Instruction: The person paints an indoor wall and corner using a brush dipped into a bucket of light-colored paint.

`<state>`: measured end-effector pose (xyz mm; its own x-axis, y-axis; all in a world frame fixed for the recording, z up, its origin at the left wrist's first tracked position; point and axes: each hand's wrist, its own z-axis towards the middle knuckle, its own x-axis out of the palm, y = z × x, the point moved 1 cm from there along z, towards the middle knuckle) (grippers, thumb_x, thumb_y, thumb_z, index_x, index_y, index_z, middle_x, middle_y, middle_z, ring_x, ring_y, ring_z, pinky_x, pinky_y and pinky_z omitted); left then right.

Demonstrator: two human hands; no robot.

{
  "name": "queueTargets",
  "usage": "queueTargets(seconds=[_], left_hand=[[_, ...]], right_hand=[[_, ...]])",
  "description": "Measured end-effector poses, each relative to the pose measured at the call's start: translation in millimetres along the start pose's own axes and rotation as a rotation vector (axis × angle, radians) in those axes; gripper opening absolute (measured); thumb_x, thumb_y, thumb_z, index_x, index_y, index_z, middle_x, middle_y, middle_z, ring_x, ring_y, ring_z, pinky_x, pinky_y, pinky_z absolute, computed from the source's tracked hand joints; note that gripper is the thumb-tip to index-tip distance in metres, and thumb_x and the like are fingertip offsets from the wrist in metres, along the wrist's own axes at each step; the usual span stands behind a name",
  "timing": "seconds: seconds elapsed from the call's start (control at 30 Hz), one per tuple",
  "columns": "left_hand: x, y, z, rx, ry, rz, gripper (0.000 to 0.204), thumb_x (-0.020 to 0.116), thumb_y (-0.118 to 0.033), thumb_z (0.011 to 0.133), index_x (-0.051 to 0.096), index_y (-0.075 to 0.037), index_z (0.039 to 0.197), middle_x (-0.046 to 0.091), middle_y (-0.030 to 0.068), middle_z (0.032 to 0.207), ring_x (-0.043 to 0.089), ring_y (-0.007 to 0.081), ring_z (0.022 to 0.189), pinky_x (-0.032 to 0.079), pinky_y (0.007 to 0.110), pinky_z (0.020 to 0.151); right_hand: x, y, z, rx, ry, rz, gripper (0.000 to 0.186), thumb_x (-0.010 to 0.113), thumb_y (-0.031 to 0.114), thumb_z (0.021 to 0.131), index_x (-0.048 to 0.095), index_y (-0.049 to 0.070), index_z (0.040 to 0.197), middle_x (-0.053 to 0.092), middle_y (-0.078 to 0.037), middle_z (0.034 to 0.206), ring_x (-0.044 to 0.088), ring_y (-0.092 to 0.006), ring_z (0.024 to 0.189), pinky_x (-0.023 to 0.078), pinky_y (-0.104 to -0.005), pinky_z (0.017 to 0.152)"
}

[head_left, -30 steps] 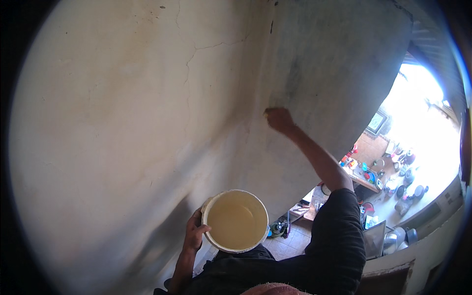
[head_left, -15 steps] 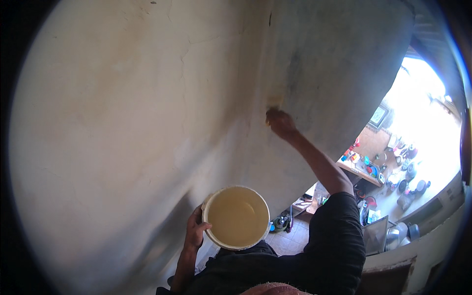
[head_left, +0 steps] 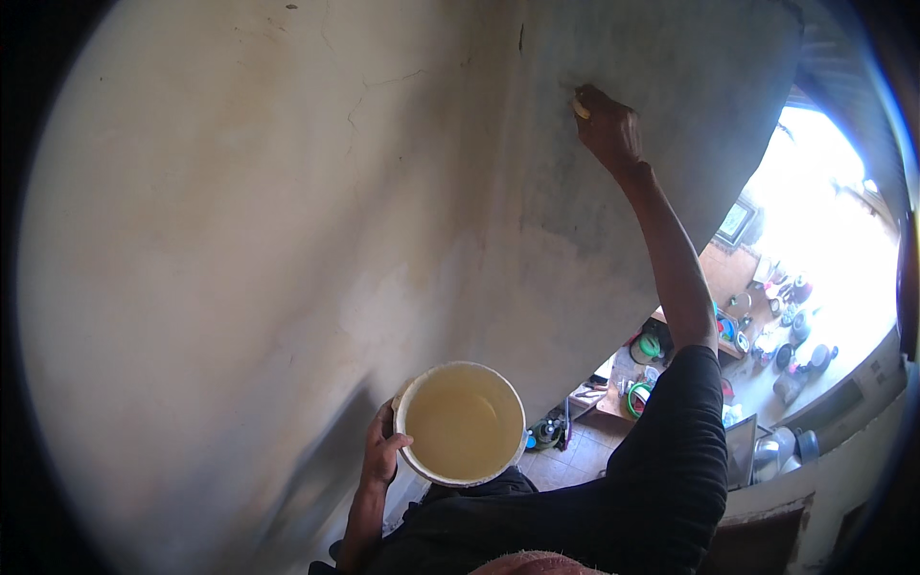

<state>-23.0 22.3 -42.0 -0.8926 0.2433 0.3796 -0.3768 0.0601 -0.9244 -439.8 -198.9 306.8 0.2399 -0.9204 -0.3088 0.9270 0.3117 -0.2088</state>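
Note:
High on the grey section of the cracked, stained wall [head_left: 240, 220], my right hand [head_left: 606, 125] grips a brush with a pale yellowish handle [head_left: 581, 107]; its bristles are mostly hidden by the hand and shadow. Below, my left hand [head_left: 383, 443] clasps the rim of a round white bucket [head_left: 460, 422] holding a pale cream liquid, its thumb over the edge. The bucket is held upright in front of my body, close to the wall.
Beyond the wall's edge, far below, are a tiled floor [head_left: 561, 465], a wooden bench with colourful items [head_left: 728, 340], several pots [head_left: 795, 326], a framed object [head_left: 738, 218] and a bright opening [head_left: 819, 153]. A ledge [head_left: 767, 508] runs at the lower right.
My right hand has moved up and to the right along the wall with the brush, its arm stretched higher. My left hand and the bucket stay in almost the same place.

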Motion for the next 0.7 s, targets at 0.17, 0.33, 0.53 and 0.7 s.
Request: queueTargets(seconds=[0.17,0.33,0.53,0.7], left_hand=[[0.3,-3.7,-1.2,0.007,-0.001,0.028,0.077,0.057,-0.002,0.066,0.046,0.005,0.142,0.057,0.0143,0.137,0.052,0.0254,0.130,0.035,0.036,0.114],[-2.6,-3.8,-0.5,0.023,0.037,0.037,0.076,0.056,-0.001,0.066,0.047,0.005,0.142,0.057,0.0138,0.135,0.052,0.0247,0.129,0.036,0.036,0.113],[6.7,-7.5,3.3,0.026,0.048,0.042,0.075,0.055,0.000,0.067,0.047,0.005,0.142,0.058,0.0132,0.134,0.053,0.0243,0.129,0.036,0.035,0.113],[0.5,-3.9,0.6,0.028,0.014,0.029,0.075,0.056,-0.002,0.068,0.046,0.005,0.142,0.058,0.0134,0.135,0.052,0.0243,0.130,0.035,0.036,0.114]], right_hand=[[34.6,-9.3,-58.9,-0.181,0.070,-0.030,0.016,0.059,0.001,0.081,0.068,0.006,0.094,0.069,-0.014,0.093,0.069,-0.0323,0.086,0.056,-0.0432,0.077],[66.0,39.2,-188.9,0.033,0.581,0.088,0.012,0.060,0.005,0.080,0.068,0.007,0.089,0.069,-0.015,0.090,0.068,-0.0344,0.088,0.056,-0.0450,0.078],[62.0,15.4,-153.5,0.114,0.749,-0.167,0.018,0.064,0.017,0.083,0.072,0.012,0.099,0.072,-0.017,0.089,0.070,-0.0385,0.086,0.055,-0.0504,0.076],[24.9,-13.2,-55.9,0.119,0.175,-0.138,0.023,0.061,0.008,0.080,0.070,0.009,0.101,0.071,-0.016,0.098,0.069,-0.0375,0.086,0.057,-0.0474,0.075]])
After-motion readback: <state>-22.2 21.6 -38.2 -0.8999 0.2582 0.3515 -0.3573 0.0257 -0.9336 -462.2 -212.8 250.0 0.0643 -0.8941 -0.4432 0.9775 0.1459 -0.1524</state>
